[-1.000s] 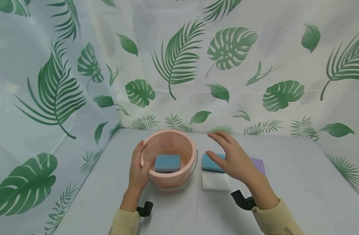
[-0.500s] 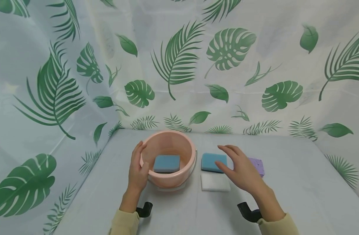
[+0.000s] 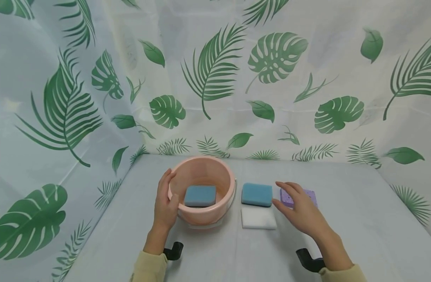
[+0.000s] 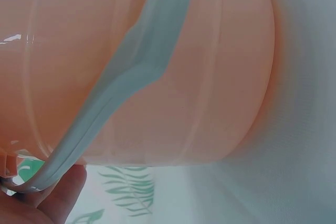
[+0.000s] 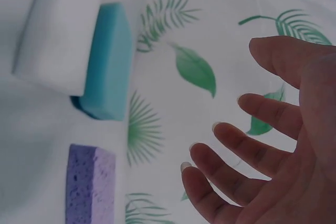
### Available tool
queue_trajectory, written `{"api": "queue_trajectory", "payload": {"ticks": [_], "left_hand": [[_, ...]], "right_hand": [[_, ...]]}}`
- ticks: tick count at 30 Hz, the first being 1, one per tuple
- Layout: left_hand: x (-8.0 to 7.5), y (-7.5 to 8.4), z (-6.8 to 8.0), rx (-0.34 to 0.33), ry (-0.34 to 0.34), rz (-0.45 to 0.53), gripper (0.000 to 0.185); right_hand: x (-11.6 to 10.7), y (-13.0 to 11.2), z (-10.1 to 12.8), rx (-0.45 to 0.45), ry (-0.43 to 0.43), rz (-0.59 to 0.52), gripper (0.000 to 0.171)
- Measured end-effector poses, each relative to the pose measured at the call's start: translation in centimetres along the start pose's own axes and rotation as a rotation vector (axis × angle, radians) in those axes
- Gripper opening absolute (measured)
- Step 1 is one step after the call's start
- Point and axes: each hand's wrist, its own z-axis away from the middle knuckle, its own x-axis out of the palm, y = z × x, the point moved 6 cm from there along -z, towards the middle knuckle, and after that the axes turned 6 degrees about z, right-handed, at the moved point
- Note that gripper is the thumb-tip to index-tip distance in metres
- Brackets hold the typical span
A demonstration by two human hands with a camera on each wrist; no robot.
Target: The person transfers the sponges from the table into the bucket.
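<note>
Left hand (image 3: 166,203) gripped the pink bucket (image 3: 215,213) rim at lower center; right hand (image 3: 301,211), fingers spread and holding nothing, hovered above the purple sponge (image 3: 308,194) at center right. Best to lower squarely and pinch its 2 long sides.

Leaf-print curtain (image 3: 215,78) behind pale table (image 3: 342,235); white sponge (image 3: 258,218).

Before you: one table (image 3: 342,235), covered in a plain pale grey-white cloth. Behind it and on both sides you have a white curtain (image 3: 215,78) printed with green palm and monstera leaves. The light is soft and even.
</note>
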Motion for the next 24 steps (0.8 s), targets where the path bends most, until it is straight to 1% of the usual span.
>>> {"api": "queue_trajectory", "payload": {"ticks": [8, 16, 24], "left_hand": [[0.0, 0.1, 0.0, 0.016, 0.008, 0.002, 0.061], [0.0, 0.1, 0.0, 0.023, 0.007, 0.002, 0.06], [-0.1, 0.0, 0.0, 0.013, 0.004, 0.006, 0.06]], "right_hand": [[0.7, 2.1, 0.3, 0.061, -0.021, 0.027, 0.059], [1.2, 3.5, 0.5, 0.109, -0.037, 0.045, 0.058], [1.0, 5.0, 0.2, 0.117, -0.013, 0.082, 0.058]]}}
